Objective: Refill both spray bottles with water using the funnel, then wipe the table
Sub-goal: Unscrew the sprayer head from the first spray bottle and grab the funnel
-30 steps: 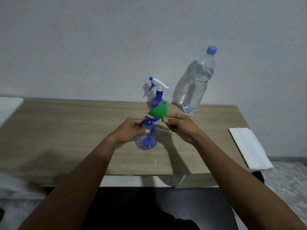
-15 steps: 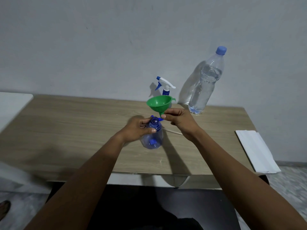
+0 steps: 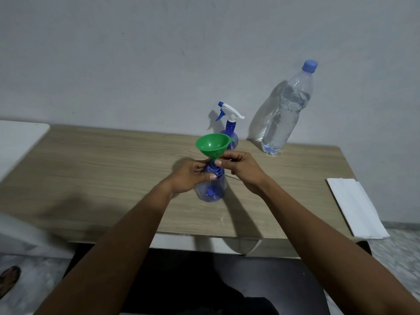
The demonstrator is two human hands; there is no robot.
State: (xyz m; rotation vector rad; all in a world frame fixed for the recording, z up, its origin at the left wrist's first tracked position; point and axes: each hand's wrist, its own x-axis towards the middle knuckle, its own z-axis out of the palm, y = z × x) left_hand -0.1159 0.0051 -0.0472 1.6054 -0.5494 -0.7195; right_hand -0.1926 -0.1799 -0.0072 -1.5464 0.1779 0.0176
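A blue see-through spray bottle [image 3: 212, 189] without its head stands mid-table. My left hand [image 3: 191, 176] grips its shoulder and neck. A green funnel [image 3: 212, 145] sits upright with its stem at the bottle's mouth; my right hand [image 3: 241, 169] pinches the stem. A second blue spray bottle [image 3: 229, 128] with a white trigger head stands behind the funnel. A tall clear water bottle [image 3: 287, 110] with a blue cap stands at the back right. A folded white cloth [image 3: 354, 208] lies at the table's right edge.
The wooden table [image 3: 102, 169] stands against a grey wall. A white surface [image 3: 16, 142] adjoins it on the left. A thin white tube [image 3: 231, 177] lies on the table behind my right hand. A foot [image 3: 9, 278] shows at the bottom left.
My right hand has turned the funnel from tilted to upright and brought its stem down onto the bottle's mouth. My left hand kept its hold on the bottle.
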